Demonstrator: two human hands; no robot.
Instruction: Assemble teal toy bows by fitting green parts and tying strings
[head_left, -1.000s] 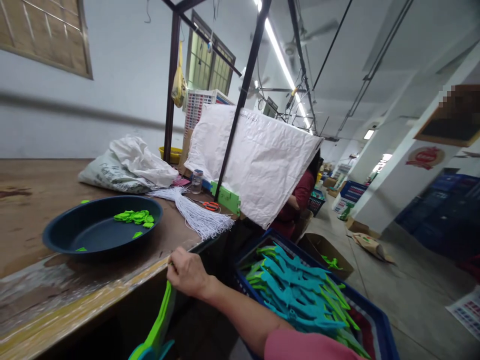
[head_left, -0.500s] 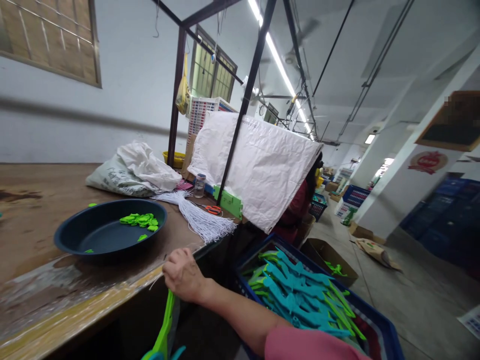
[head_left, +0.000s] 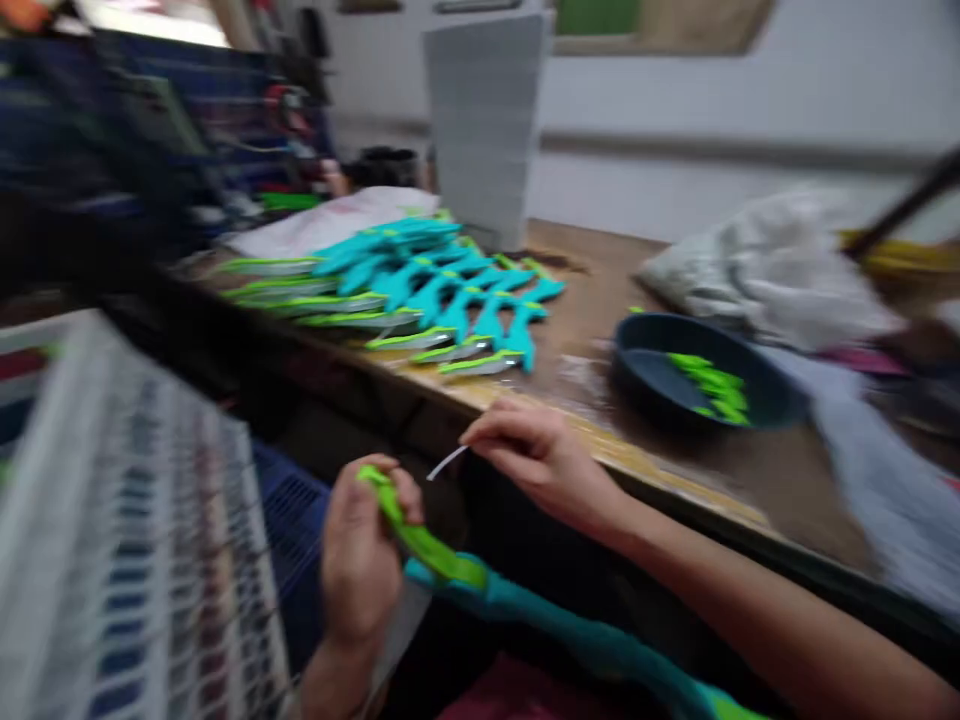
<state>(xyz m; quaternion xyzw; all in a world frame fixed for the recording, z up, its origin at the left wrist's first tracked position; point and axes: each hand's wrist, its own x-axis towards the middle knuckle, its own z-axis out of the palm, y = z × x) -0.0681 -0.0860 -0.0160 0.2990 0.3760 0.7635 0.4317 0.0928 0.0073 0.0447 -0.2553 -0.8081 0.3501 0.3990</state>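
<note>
My left hand [head_left: 364, 555] is closed around the lime-green end of a teal-and-green plastic toy bow [head_left: 555, 622]. The bow's teal middle runs low across my lap toward the bottom right, where another green part shows. Just right of that hand, my right hand [head_left: 529, 445] pinches a thin white cord [head_left: 448, 462], whose free end points toward the green tip without touching it. Similar toy bows [head_left: 450, 300] lie in an overlapping row on the table beyond my hands. Motion blur hides fine detail.
On the wooden table [head_left: 795, 500] sits a dark round pan [head_left: 645, 385] with small green pieces [head_left: 712, 385]. A white sack [head_left: 780, 265] stands behind it, and a blurred white cord bundle [head_left: 847, 420] lies to its right. A white plastic crate [head_left: 142, 500] and a blue crate [head_left: 292, 510] are at left.
My view has swung left from the basket of bows on the right. My right hand has moved from the table edge toward my left hand, which is now in view holding the bow.
</note>
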